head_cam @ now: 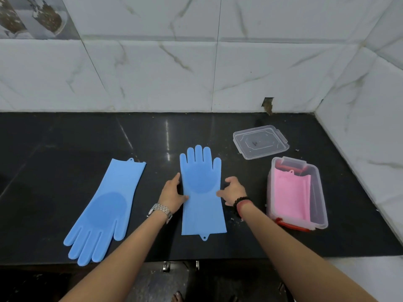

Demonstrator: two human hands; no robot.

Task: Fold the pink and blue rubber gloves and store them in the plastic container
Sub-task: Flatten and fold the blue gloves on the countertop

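One blue rubber glove [201,192] lies flat in the middle of the black counter, fingers pointing to the wall. My left hand [172,192] touches its left edge with the thumb on the glove. My right hand [233,190] touches its right edge, fingers loosely bent. A second blue glove [106,210] lies flat to the left, fingers toward me. The clear plastic container [320,205] with red clips stands at the right. Folded pink gloves [292,197] lie inside it.
The container's clear lid [260,141] lies on the counter behind the container. A tiled wall runs along the back and the right side. The counter's front edge [218,259] is close under my forearms.
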